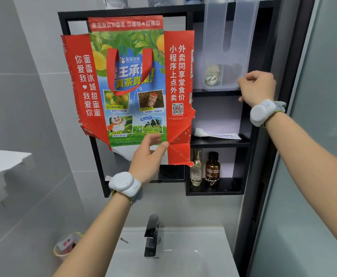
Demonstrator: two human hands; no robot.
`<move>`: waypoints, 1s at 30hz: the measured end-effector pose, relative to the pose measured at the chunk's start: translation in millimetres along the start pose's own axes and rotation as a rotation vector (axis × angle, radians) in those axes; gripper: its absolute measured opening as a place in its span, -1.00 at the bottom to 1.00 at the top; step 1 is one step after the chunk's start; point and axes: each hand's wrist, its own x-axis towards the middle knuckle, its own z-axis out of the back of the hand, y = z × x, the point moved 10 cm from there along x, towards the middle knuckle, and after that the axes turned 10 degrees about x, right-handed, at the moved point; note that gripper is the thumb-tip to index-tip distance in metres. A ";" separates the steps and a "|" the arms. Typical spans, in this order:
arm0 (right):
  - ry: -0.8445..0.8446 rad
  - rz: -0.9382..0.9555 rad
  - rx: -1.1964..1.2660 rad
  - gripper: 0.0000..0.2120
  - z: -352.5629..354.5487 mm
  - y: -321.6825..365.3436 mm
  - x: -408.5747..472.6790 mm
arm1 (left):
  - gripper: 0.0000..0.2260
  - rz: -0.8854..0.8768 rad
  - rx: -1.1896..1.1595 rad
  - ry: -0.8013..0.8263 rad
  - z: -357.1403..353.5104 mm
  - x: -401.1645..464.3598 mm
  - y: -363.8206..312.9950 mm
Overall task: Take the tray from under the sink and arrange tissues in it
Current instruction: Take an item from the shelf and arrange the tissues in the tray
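Observation:
A translucent plastic tray (229, 37) stands on end on the top shelf of a black wall cabinet (217, 92), upper right. A crumpled white tissue (212, 75) lies inside its lower end. My right hand (257, 86) is closed around the tray's lower right corner. My left hand (147, 156) is raised in front of the mirror, its fingers apart, with the fingertips and thumb touching the lower edge of a flattened red printed bag (127, 76) that covers the mirror. It holds nothing.
On the cabinet's lower shelves are a white tube with a paper (215, 134), a clear bottle (196, 168) and a brown bottle (212, 168). Below are the white sink (183, 256) and dark faucet (151, 234). A white wall shelf (3, 162) and a cup (65, 244) are at left, a frosted glass door (323, 136) at right.

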 end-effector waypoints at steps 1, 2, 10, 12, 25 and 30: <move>-0.001 0.008 0.004 -0.82 0.5 0.4 0.3 | -0.70 0.007 -0.005 0.005 -1.2 -0.2 0.5; 0.002 0.015 0.012 -0.82 0.3 0.3 0.5 | -0.71 0.012 -0.008 0.009 -2.4 0.0 1.4; -0.038 0.058 0.134 -0.86 8.6 -1.4 -9.1 | -0.74 0.027 -0.052 0.071 -19.4 -4.1 2.0; -0.044 0.075 0.143 -0.86 11.3 -1.8 -11.4 | -0.74 0.031 -0.060 0.088 -24.2 -6.3 2.4; -0.065 0.079 0.316 -0.91 36.5 -5.9 -38.2 | -0.75 0.018 -0.046 0.134 -37.6 -10.3 -4.2; 0.029 0.103 0.344 -0.89 33.8 -1.3 -56.5 | -0.75 0.022 -0.066 0.142 -38.7 -12.2 -4.6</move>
